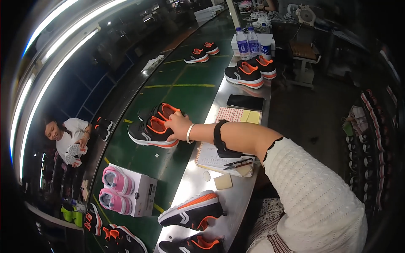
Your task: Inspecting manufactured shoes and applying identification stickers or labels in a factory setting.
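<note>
Near the middle of the frame, the right hand (177, 125) reached out over the dark green conveyor belt (185, 86) and rested on a pair of black mesh trainers with orange linings (154, 124), its fingers curled over the collar of the nearer shoe; whether they pinched it I cannot tell. The pair sat side by side on the belt, just left of the steel bench (198, 185). The left hand was out of sight. On the bench below the forearm lay a spiral notepad (211, 156) and black scissors (238, 163). At lower left, pink trainers (114, 189) lay on a white shoebox (145, 192). At far left another person (69, 137) held a shoe
</note>
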`<control>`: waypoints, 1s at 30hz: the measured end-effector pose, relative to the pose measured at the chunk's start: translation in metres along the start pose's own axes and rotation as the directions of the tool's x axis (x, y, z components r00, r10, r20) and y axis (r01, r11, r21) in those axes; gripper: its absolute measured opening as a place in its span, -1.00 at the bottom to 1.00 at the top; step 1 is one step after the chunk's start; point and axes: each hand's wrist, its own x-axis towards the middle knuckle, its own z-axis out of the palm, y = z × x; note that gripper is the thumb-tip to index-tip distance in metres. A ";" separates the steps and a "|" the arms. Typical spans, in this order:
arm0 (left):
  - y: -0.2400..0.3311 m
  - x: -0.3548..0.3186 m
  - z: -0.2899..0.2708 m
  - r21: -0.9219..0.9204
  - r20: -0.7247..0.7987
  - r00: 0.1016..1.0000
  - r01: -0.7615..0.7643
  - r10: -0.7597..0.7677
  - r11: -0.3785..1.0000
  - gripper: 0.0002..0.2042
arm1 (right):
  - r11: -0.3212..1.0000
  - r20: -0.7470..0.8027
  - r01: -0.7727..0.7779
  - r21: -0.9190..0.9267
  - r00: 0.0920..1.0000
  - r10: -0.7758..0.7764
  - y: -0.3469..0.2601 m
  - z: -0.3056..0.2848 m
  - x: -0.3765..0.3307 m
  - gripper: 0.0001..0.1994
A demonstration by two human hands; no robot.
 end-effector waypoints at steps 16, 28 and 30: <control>0.002 0.001 -0.014 0.091 0.034 0.996 -0.086 0.083 0.992 -0.62 | 0.856 0.279 -0.060 -0.513 0.931 0.233 0.173 -0.191 -0.142 -0.43; -0.016 0.008 -0.030 0.173 0.056 0.958 -0.287 0.281 0.942 -0.60 | 0.883 0.341 -0.450 -0.134 0.816 0.468 0.143 -0.380 -0.288 -0.54; -0.018 0.009 -0.035 0.243 0.127 0.883 -0.470 0.453 0.848 -0.60 | 0.788 0.272 -0.598 -0.150 0.741 0.614 0.161 -0.395 -0.330 -0.56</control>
